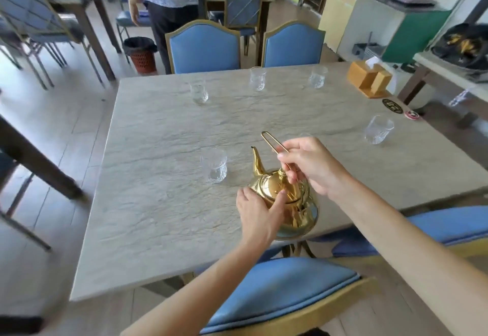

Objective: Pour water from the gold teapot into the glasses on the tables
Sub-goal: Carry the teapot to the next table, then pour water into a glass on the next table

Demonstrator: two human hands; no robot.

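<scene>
The shiny gold metal teapot [286, 201] stands at the near edge of the pale stone-topped table [163, 156], its spout towards a cut-pattern clear drinking glass [215, 165] just beside it. The right hand [309, 166] is closed around the thin gold wire handle [273, 144]; the left hand [257, 213] presses its fingers against the lid. Polished and likely water-heavy, the pot looks slippery, so the handle's top is the safest hold, with the lid steadied.
</scene>
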